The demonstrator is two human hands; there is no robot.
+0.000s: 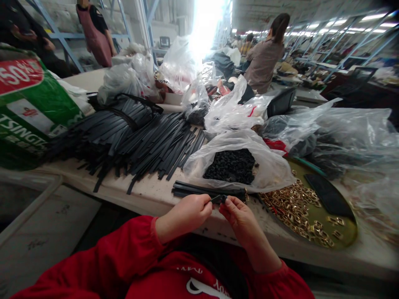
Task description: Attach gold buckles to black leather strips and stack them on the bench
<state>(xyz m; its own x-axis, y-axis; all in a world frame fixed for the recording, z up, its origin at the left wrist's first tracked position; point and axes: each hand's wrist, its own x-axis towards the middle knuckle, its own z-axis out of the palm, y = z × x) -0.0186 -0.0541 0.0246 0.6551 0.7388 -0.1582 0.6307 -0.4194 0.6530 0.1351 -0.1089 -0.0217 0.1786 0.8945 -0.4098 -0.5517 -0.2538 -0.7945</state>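
Both hands meet over the table's front edge, in front of a small stack of black straps (187,189). My left hand (195,212) is closed on a thin dark strap end (215,199). Opposite it, the fingertips of my right hand (239,216) pinch a small black piece (223,199), which looks like a loop at the strap's tip. How the two pieces join is too small to make out. Just behind the stack, an open clear plastic bag (274,172) holds a heap of small black pieces (230,166). Gold buckles (293,199) lie to the right.
The buckles and a black phone-like slab (327,195) lie on a round yellowish tray (346,232). Long black straps (149,143) spread at the left beside a green bag (34,108). Plastic bags (237,110) crowd the back. Co-workers (264,58) are farther off.
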